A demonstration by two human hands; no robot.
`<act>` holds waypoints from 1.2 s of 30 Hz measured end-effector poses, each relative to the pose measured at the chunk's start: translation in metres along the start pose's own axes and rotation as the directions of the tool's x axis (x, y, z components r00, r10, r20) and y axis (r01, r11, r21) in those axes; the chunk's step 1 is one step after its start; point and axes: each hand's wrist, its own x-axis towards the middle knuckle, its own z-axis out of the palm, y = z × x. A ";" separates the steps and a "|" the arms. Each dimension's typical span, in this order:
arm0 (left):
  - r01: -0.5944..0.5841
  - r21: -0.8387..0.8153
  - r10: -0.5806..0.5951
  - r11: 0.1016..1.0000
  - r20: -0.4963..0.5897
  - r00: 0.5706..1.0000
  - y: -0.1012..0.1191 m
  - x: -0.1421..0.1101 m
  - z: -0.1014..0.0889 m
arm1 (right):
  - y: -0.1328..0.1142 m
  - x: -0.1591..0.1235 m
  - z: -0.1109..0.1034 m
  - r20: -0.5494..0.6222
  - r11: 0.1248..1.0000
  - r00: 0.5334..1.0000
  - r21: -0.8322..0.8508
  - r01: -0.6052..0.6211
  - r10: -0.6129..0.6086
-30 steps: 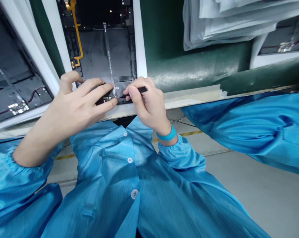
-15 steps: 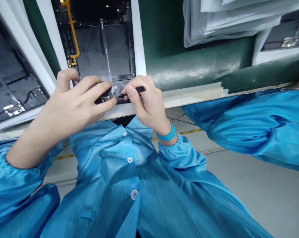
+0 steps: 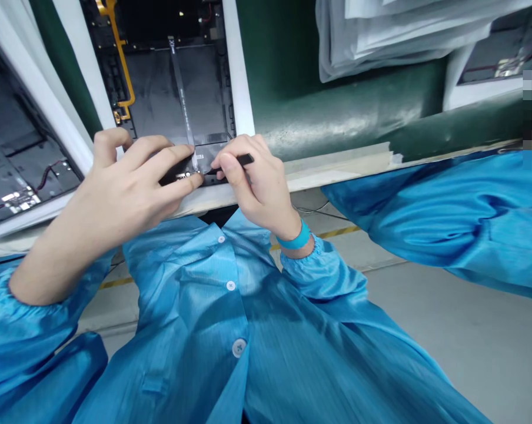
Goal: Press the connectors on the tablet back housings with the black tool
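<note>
An opened tablet-like device (image 3: 155, 88) lies in front of me, its dark grey inner plates showing. Down its middle runs a narrow flat ribbon cable (image 3: 182, 97). My left hand (image 3: 129, 176) lies over the near left corner with its fingers spread; the index fingertip and thumb rest on either side of the cable's near end, by a small circuit board (image 3: 186, 175). In my right hand (image 3: 257, 179), a slim black stick-like tool (image 3: 246, 159) is pinched, its working end low near the cable's end. The exact contact of the tip is too small to tell.
An orange flex cable (image 3: 127, 70) follows the device's left side. Another opened device (image 3: 23, 153) lies at left. White foam sheets (image 3: 398, 35) are stacked on the green mat (image 3: 275, 70), with one more device (image 3: 504, 50) at far right. Beside me is a co-worker's blue sleeve (image 3: 446, 212).
The whole bench view has shifted slightly left in the picture. Both hands keep nearly the same place on the device, and the black tool is still in the right hand.
</note>
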 end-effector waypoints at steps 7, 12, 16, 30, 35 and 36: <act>-0.010 0.015 0.010 1.000 0.029 1.000 -0.003 -0.003 -0.001 | -0.002 0.000 -0.001 -0.003 1.000 1.000 -0.010 -0.021 0.021; 0.033 -0.055 -0.030 0.998 0.061 0.998 -0.003 -0.006 0.001 | -0.003 -0.001 -0.002 0.019 0.999 0.999 0.004 -0.034 0.034; 0.050 -0.064 -0.049 0.997 0.014 0.999 -0.003 -0.007 0.002 | -0.002 -0.002 -0.001 0.027 0.999 0.998 -0.003 -0.053 0.053; 0.027 -0.069 -0.025 0.997 0.022 0.999 -0.002 -0.002 0.003 | 0.007 0.006 0.002 0.067 0.997 0.997 -0.068 0.048 -0.043; 0.026 -0.068 -0.028 0.997 -0.031 0.999 -0.004 -0.004 0.005 | 0.008 0.013 -0.004 0.128 0.999 0.991 -0.031 0.037 -0.032; 0.035 -0.059 -0.037 0.998 -0.043 0.998 -0.003 -0.004 0.006 | 0.008 0.013 -0.006 0.117 1.000 0.993 -0.006 0.013 -0.012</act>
